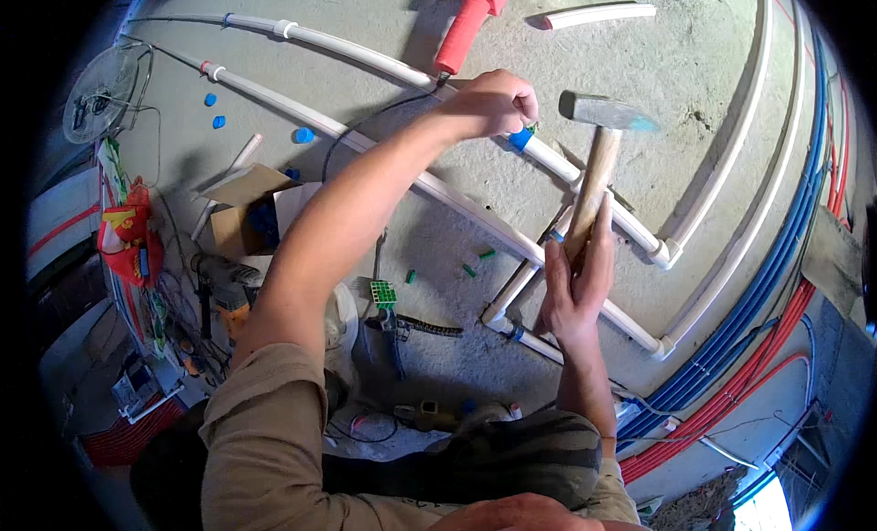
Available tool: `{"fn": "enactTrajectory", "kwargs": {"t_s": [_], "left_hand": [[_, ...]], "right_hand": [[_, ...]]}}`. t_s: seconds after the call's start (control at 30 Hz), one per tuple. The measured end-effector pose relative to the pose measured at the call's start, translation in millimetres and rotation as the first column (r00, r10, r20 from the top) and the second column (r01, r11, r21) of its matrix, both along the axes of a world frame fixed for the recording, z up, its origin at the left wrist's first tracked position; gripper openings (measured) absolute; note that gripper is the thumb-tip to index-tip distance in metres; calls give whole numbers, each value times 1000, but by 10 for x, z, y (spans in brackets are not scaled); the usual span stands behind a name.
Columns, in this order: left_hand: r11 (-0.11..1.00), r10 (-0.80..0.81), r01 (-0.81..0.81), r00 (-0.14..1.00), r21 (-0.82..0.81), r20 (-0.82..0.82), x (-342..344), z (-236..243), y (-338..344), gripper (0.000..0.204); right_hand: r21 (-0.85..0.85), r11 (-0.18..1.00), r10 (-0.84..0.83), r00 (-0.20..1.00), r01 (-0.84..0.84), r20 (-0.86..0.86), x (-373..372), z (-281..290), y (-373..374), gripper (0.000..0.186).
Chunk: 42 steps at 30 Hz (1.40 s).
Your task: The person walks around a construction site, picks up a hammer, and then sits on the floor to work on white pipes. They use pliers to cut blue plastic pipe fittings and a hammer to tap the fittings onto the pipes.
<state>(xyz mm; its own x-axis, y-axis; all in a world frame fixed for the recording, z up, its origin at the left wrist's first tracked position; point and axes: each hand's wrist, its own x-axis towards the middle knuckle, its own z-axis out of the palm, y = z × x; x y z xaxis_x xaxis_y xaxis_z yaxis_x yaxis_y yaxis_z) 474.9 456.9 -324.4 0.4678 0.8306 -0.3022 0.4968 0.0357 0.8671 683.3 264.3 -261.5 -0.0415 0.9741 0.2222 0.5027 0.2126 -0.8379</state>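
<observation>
My right hand (579, 289) is wrapped around the wooden handle of a hammer (596, 170). Its grey metal head is raised over the floor, to the right of my other hand. Reaching across the white pipes, my left hand (491, 104) has its fingers curled closed just above a blue pipe clip (521, 139). A bit of green shows beside those fingertips; whatever they hold is mostly hidden. The clip sits around a white pipe (553, 159). Small green plugs (470, 270) lie on the floor between the pipe runs.
A red-handled tool (464, 29) with a cord lies ahead. Left are loose blue clips (303, 136), an opened cardboard box (245, 186), a power drill (230, 294) and a fan (102, 94). Blue pipes (772, 280) and red pipes (731, 394) run along the right. A green block (384, 294) lies near me.
</observation>
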Motion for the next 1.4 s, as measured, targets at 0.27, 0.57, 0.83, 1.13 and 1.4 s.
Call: {"fn": "enactTrajectory", "kwargs": {"t_s": [0.27, 0.57, 0.83, 1.13, 1.4], "left_hand": [[873, 171, -234, 968, 429, 182, -67, -260, -494, 15], [799, 43, -123, 988, 588, 148, -172, -276, -468, 12], [739, 18, -173, 971, 651, 238, -129, -294, -444, 10], [684, -41, -128, 976, 718, 213, -160, -400, -431, 10], [747, 50, -93, 995, 659, 84, -188, -372, -485, 16]], "right_hand": [[-491, 870, -55, 998, 36, -24, -181, -187, -113, 22], [-505, 862, -36, 999, 47, 31, -412, -143, -23, 19], [-560, 826, 7, 994, 58, 112, -187, -110, -16, 17], [-520, 852, 145, 980, -53, 138, 548, 37, 420, 18], [-372, 908, 292, 927, -192, 235, 832, 135, 706, 15]]}}
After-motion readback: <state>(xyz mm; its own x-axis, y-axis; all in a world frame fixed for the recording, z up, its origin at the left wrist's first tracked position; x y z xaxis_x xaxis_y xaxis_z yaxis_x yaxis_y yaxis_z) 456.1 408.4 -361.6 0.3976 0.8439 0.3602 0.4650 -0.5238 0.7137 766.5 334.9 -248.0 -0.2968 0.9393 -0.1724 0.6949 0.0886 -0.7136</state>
